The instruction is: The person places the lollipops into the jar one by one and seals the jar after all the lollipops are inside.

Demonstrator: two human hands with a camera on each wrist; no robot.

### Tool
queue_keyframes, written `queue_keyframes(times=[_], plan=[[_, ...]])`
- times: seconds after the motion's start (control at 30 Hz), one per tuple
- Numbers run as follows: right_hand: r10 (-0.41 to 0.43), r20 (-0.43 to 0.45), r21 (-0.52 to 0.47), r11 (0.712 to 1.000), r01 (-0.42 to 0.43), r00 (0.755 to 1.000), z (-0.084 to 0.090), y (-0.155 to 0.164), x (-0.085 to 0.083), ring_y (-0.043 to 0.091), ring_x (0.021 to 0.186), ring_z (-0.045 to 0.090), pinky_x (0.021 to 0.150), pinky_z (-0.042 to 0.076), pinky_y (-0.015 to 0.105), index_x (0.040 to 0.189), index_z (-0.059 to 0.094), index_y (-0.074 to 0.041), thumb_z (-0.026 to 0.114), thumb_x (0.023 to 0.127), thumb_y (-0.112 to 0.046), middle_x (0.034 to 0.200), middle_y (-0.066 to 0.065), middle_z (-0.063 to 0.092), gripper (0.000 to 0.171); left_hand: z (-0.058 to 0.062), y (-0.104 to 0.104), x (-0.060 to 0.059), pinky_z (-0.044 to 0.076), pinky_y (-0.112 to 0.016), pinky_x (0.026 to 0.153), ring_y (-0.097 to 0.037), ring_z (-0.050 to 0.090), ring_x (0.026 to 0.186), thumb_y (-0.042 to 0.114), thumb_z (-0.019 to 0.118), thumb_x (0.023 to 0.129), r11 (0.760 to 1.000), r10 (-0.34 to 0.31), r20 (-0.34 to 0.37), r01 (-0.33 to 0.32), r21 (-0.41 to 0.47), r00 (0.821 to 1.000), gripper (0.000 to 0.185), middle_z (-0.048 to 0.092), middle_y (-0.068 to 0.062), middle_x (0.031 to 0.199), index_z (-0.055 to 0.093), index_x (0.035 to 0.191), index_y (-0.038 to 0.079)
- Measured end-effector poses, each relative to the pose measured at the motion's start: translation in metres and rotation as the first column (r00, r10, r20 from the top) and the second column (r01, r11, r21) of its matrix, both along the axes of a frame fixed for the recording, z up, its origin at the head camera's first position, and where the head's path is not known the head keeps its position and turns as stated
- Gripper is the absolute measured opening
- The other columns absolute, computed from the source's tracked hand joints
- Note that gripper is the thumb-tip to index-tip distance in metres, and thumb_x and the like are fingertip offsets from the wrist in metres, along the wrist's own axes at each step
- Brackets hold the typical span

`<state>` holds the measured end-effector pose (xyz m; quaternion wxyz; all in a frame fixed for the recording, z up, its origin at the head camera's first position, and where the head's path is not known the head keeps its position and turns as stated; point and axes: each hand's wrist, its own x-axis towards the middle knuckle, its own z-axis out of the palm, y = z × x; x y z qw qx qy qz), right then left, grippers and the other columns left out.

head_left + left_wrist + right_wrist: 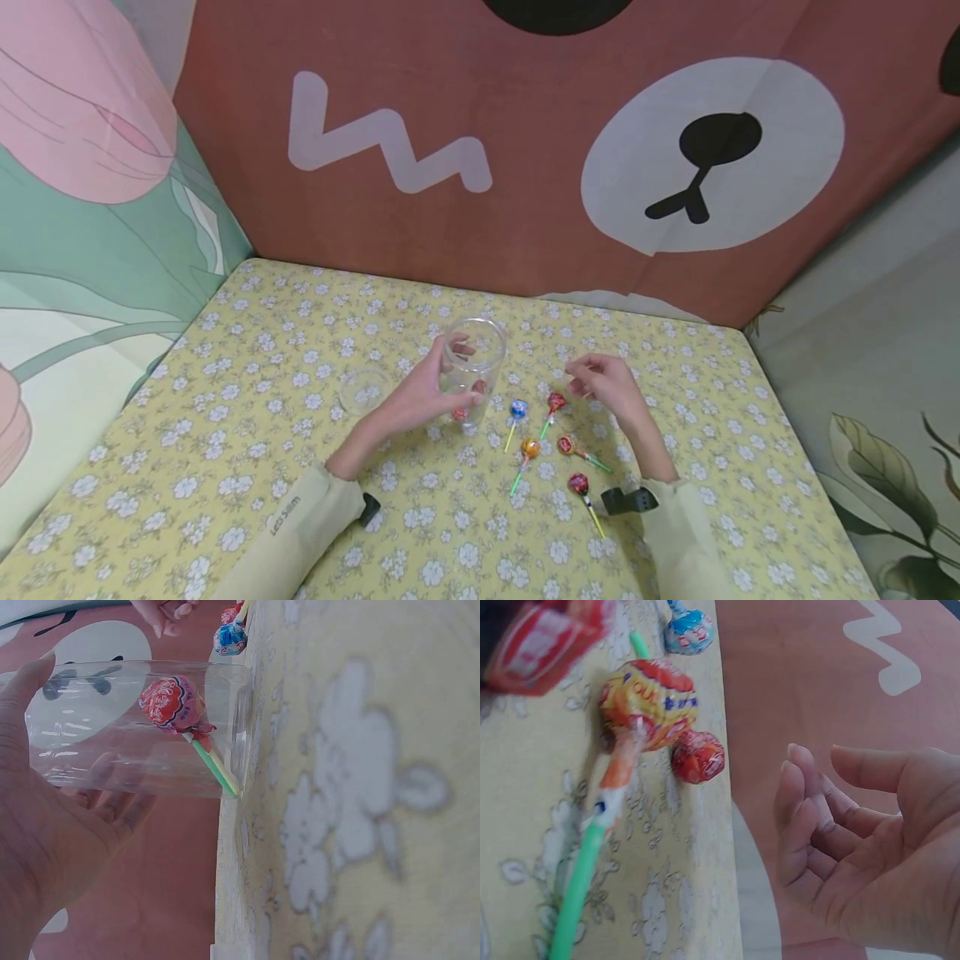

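Observation:
My left hand (420, 392) grips a clear jar (477, 362), thumb on the near side and fingers round the far side. Inside the jar are red-wrapped lollipops (171, 703), with a green and a pale stick leaning at its base. To the right, my right hand (609, 385) hovers with loosely bent fingers and holds nothing. Nearest to it lies a red lollipop (556, 402). Around that are a blue lollipop (518, 408), an orange one (530, 448), a red-and-yellow one (567, 445) and a dark red one (578, 483).
A round clear lid (365, 390) lies left of the jar. The table wears a yellow flowered cloth (420, 533). Behind it stands a reddish-brown printed backdrop (525, 242), and patterned panels flank both sides.

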<state>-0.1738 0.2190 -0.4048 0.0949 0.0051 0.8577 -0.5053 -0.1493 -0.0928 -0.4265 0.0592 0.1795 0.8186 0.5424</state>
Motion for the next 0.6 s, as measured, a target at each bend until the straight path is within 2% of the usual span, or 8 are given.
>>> queue_keyframes(times=[0.17,0.33,0.6], plan=[[0.026,0.044,0.003,1.0,-0.026,0.999,-0.006,0.003,-0.001,0.033,0.081,0.069,0.069,0.055,0.039,0.113,0.067,0.011,0.061,0.105,-0.018,0.086,0.02,0.072,0.03,0.0,0.0,0.0,0.044,-0.059,0.104,-0.032,0.049,0.13,0.035,0.082,0.088,1.0,0.002,-0.006,-0.002,-0.007,1.0,0.087,0.051,0.001,0.147,0.032,0.156,0.015],[0.052,0.055,0.006,0.999,-0.053,0.997,-0.011,0.005,-0.003,0.03,0.075,0.069,0.064,0.053,0.035,0.112,0.068,0.011,0.061,0.104,-0.014,0.083,0.017,0.072,0.028,0.0,0.0,0.0,0.044,-0.058,0.104,-0.032,0.049,0.13,0.035,0.082,0.088,1.0,0.005,-0.001,-0.005,-0.002,1.0,0.086,0.051,0.001,0.146,0.033,0.155,0.017],[0.048,0.101,0.062,0.997,-0.054,0.994,-0.017,0.004,-0.003,0.022,0.074,0.069,0.072,0.059,0.038,0.111,0.07,0.009,0.062,0.103,-0.015,0.085,0.014,0.072,0.026,0.0,0.0,0.0,0.044,-0.058,0.104,-0.031,0.049,0.129,0.032,0.082,0.089,1.0,-0.001,-0.004,0.001,0.006,1.0,0.083,0.051,0.0,0.146,0.033,0.154,0.021]])
